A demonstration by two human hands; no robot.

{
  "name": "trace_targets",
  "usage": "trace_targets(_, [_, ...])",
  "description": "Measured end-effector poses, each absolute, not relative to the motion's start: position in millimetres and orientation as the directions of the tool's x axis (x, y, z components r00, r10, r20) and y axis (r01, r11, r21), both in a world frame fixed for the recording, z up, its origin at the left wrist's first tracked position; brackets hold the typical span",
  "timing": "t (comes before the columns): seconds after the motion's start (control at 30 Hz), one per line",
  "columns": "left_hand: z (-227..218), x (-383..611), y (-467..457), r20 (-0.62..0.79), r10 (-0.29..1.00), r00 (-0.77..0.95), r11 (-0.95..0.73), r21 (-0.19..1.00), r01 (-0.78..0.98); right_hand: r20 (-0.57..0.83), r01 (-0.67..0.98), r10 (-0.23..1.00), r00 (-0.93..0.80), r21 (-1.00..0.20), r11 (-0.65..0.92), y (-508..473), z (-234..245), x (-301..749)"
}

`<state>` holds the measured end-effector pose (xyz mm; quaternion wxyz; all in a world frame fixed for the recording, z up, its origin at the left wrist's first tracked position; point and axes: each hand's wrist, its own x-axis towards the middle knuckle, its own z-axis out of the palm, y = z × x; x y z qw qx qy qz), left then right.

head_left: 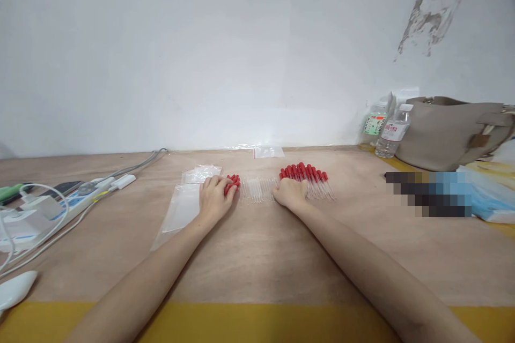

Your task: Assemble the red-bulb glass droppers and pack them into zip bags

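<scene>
My left hand (215,195) rests on the table with its fingers curled over a small pile of red caps (234,178), some held between thumb and fingers. To its right lies a row of thin clear tubes (255,190) side by side. At the right end of that row, my right hand (290,192) is closed, fingertips down by the tubes; whatever it pinches is hidden. Just beyond it lie several clear tubes with red tops (309,172), packed closely together. Clear plastic bags (181,209) lie flat beside and partly under my left hand.
A power strip (74,211) with plugs and white cables occupies the left side, with a white object (16,288) nearer. At the back right stand water bottles (394,131) and a taupe bag (442,134). A small clear bag (269,152) lies by the wall.
</scene>
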<state>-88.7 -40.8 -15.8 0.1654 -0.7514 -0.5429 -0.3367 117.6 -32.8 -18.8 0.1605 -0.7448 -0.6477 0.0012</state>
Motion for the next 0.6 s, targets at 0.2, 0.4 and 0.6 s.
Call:
trace_targets(0.2, [-21,-96,-24,0.658,0.74,0.137,-0.26,0.093,0.961,0.215,0.959,0.96,0.18,-0.255,-0.123,-33,-21,117])
trace_targets(0.4, [-23,-96,-23,0.688,0.714,0.125,-0.275,0.111,0.955,0.332,0.929,0.918,0.215,-0.36,-0.088,-36,-26,118])
trace_targets(0.6, [-24,-99,-22,0.64,0.755,0.145,-0.31,0.154,0.938,0.45,0.851,0.862,0.232,-0.523,0.045,-39,-30,128])
